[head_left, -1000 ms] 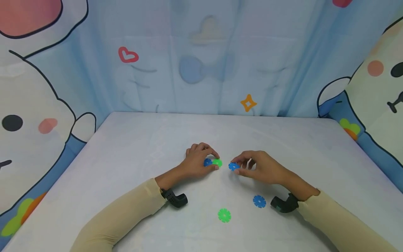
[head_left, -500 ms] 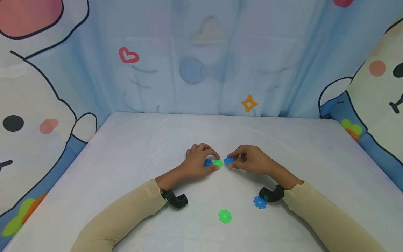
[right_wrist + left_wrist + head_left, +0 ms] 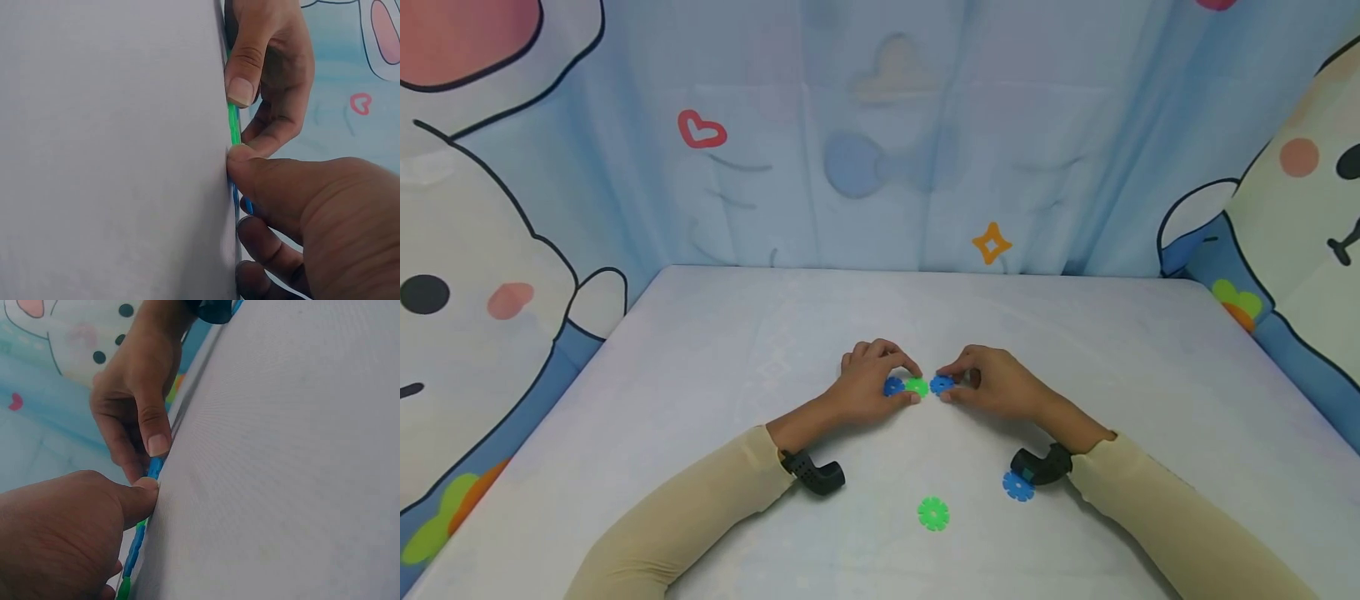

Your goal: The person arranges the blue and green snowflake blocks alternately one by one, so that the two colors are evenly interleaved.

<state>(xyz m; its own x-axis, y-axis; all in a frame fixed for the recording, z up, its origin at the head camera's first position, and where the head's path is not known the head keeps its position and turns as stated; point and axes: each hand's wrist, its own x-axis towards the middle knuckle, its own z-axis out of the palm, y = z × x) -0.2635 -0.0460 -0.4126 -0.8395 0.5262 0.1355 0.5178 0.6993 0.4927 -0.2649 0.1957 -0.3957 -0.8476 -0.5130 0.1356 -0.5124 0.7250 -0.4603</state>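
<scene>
My left hand (image 3: 871, 385) pinches a green notched plastic disc (image 3: 917, 387) between thumb and forefinger, low over the white table. A blue disc (image 3: 893, 386) adjoins it, partly under the palm. In the left wrist view, a further green piece (image 3: 124, 589) shows past that blue one, edge-on. From the other side, my right hand (image 3: 1000, 385) pinches another blue notched disc (image 3: 942, 384) by its edges. The two pinched discs lie edge to edge, nearly level. In the right wrist view, the green disc's edge shows between both thumbs; the fingers hide much of the blue.
Nearer on the white table (image 3: 820, 550) lie a loose green disc (image 3: 933, 514) and a loose blue disc (image 3: 1018, 487), the latter partly covered by the black right wrist camera (image 3: 1042, 465). A printed blue curtain (image 3: 880, 217) hangs behind the table.
My right hand has moved left and slightly away from me, bringing its blue disc up against the green one. The left hand has stayed put. The right wrist camera now overlaps the loose blue disc.
</scene>
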